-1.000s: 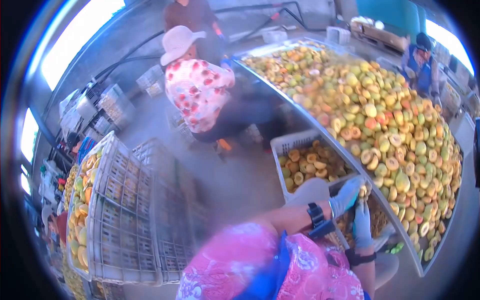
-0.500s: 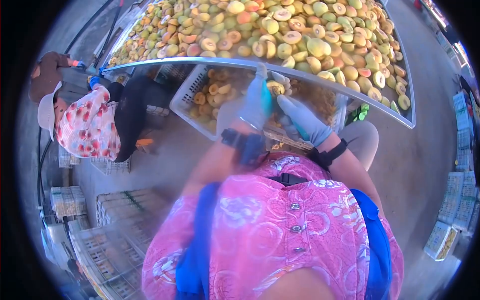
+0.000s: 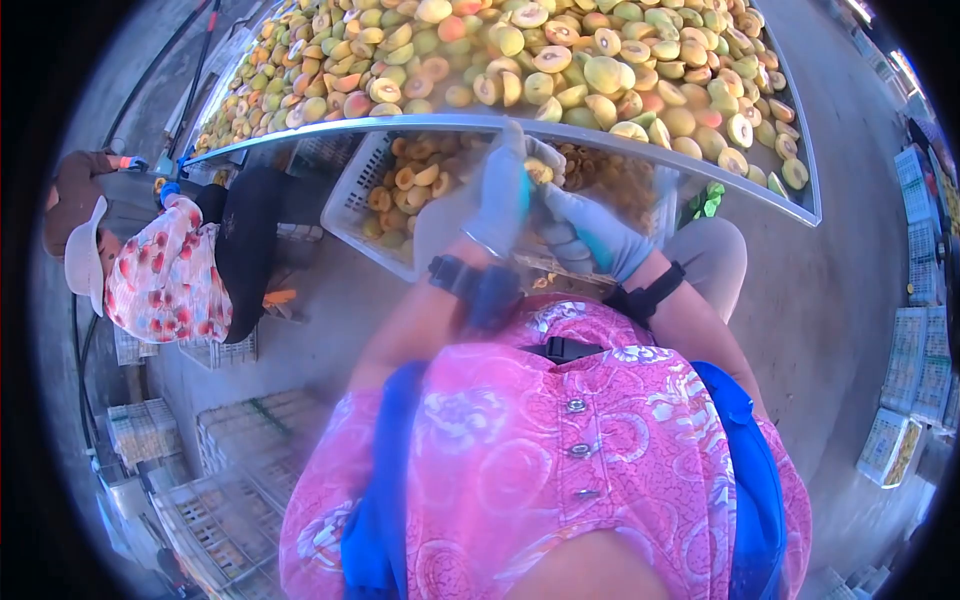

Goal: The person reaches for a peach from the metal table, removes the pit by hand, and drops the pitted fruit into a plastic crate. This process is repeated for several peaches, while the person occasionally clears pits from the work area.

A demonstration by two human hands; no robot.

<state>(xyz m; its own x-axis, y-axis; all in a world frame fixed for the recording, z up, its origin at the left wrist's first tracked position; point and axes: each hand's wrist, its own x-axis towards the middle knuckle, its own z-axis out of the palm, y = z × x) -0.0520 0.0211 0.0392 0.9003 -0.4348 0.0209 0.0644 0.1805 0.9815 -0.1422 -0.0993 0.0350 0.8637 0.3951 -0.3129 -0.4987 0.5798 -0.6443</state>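
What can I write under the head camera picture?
Gloved left hand and right hand meet at a piece of fruit beside a table heaped with cut fruit.

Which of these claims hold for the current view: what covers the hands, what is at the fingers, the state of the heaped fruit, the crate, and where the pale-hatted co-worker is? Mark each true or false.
1. Both hands are bare. False: the left hand and the right hand wear gloves.
2. The hands meet around a piece of fruit. True.
3. The heaped fruit is all whole. False: many pieces are cut open.
4. A white crate left of the hands holds fruit. True.
5. The co-worker in the pale hat is to the person's right. False: to the left.
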